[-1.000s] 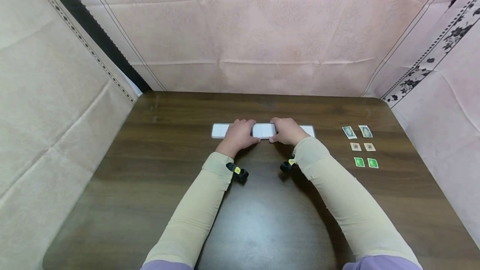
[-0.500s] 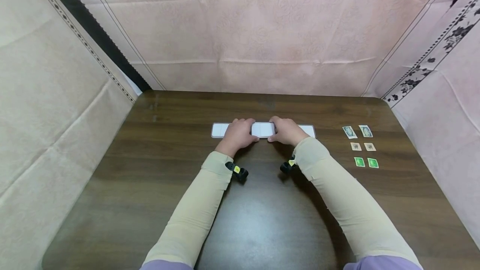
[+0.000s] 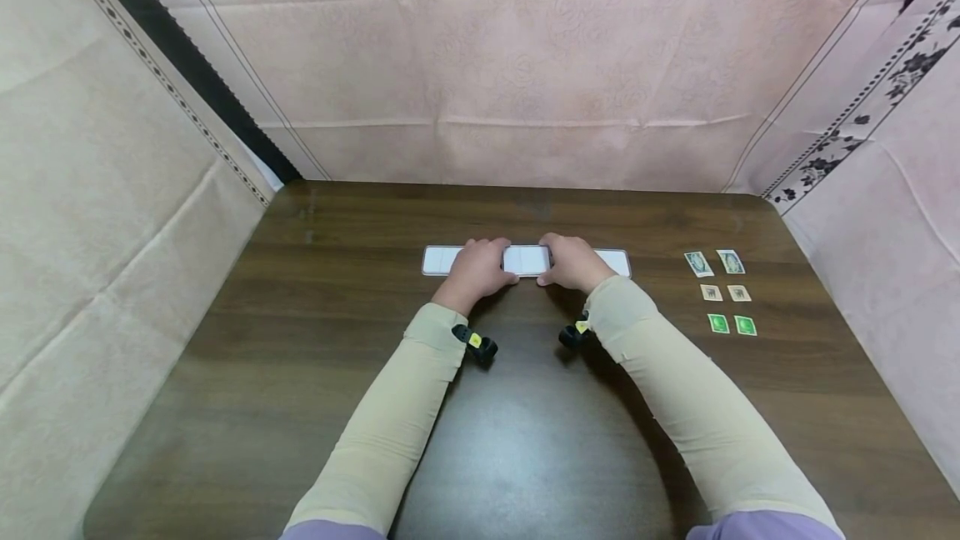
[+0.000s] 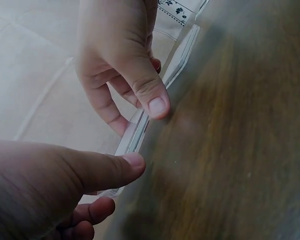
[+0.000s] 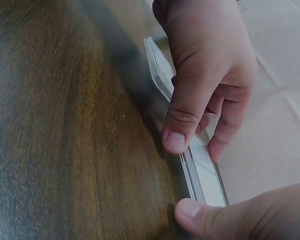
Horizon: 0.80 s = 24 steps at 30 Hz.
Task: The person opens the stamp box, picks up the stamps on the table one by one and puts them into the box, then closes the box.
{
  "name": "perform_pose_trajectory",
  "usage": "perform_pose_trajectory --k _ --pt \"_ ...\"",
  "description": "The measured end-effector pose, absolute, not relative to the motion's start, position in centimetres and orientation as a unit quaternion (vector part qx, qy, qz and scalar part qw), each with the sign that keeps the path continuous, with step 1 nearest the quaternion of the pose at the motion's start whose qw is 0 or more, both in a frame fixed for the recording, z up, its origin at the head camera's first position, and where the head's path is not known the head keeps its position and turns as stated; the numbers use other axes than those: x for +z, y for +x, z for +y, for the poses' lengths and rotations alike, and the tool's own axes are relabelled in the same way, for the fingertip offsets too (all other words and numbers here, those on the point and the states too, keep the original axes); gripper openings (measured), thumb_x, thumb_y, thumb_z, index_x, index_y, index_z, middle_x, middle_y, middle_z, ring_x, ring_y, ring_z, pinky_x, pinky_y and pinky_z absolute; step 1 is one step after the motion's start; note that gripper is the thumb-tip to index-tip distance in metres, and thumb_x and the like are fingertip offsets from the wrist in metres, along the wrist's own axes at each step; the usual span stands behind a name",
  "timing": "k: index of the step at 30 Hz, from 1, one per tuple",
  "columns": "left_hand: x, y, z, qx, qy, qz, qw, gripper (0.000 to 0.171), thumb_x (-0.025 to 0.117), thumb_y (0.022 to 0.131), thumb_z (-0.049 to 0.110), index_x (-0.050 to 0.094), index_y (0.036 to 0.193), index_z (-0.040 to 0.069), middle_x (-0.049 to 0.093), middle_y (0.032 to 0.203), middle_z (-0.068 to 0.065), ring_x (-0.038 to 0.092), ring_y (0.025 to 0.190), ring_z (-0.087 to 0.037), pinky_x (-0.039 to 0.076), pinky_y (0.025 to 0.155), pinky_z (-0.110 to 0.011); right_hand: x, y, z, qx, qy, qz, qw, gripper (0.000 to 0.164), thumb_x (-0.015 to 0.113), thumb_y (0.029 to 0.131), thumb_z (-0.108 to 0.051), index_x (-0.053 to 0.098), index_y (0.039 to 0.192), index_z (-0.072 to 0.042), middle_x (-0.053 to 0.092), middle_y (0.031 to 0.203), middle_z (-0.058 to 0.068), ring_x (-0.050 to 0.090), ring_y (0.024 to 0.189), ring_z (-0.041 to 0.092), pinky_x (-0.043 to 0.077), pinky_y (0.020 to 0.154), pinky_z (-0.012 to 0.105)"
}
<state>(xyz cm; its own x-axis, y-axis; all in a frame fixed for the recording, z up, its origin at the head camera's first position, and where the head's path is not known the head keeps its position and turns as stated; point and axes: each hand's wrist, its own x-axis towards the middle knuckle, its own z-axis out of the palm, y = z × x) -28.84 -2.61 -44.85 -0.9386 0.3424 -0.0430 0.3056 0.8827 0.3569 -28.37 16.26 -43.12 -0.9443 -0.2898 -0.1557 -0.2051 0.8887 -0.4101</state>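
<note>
Near the far middle of the table lies a row of white flat panels with clear edges, its left part (image 3: 440, 260) and right part (image 3: 615, 261) showing beyond my hands. Between the hands is the middle white panel (image 3: 527, 260). My left hand (image 3: 478, 272) pinches it at the left end, thumb on the near edge and fingers on the far one. My right hand (image 3: 573, 263) grips its right end the same way. Both wrist views show the clear layered edge (image 4: 136, 132) between the thumbs. Under the hands, the joins between panels are hidden.
To the right, small stamp-like pieces lie in pairs: grey-blue ones (image 3: 699, 264), beige ones (image 3: 712, 293) and green ones (image 3: 718, 324). Pale patterned cloth (image 3: 480, 90) hangs behind the brown wooden table (image 3: 360, 223) and on both sides.
Almost nothing differs; both hands keep their grip on the panel, with only a very slight shift away from the body since a second ago.
</note>
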Motion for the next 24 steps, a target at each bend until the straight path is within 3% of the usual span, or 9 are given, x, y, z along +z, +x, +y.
perform_pose_trajectory --k 8,16,24 --pt "-44.6 -28.5 -2.2 0.16 0.16 0.973 0.035 0.062 0.085 0.082 0.036 0.064 0.134 0.01 0.07 0.125 -0.007 0.063 0.106 -0.025 0.047 0.098 -0.041 -43.1 -28.3 15.8 -0.181 -0.111 0.971 0.108 0.062 0.086 0.081 -0.015 0.057 0.134 0.001 0.067 0.12 0.02 0.063 0.101 0.033 0.05 0.094 0.048" --pt "-44.7 -28.4 -1.9 0.147 0.157 0.976 0.034 0.06 0.085 0.082 0.036 0.064 0.133 0.01 0.07 0.125 -0.007 0.065 0.11 -0.025 0.045 0.103 -0.04 -42.8 -28.2 15.2 -0.158 -0.116 0.975 0.104 0.057 0.086 0.079 -0.011 0.06 0.128 0.002 0.068 0.116 0.02 0.063 0.096 0.033 0.051 0.09 0.048" --pt "-44.6 -28.5 -1.9 0.155 0.142 0.977 0.047 0.061 0.085 0.082 0.036 0.062 0.134 0.011 0.07 0.124 -0.007 0.062 0.109 -0.028 0.049 0.096 -0.042 -42.6 -28.3 14.9 -0.154 -0.113 0.976 0.106 0.055 0.086 0.08 -0.012 0.061 0.127 0.001 0.068 0.116 0.02 0.062 0.095 0.033 0.051 0.091 0.048"
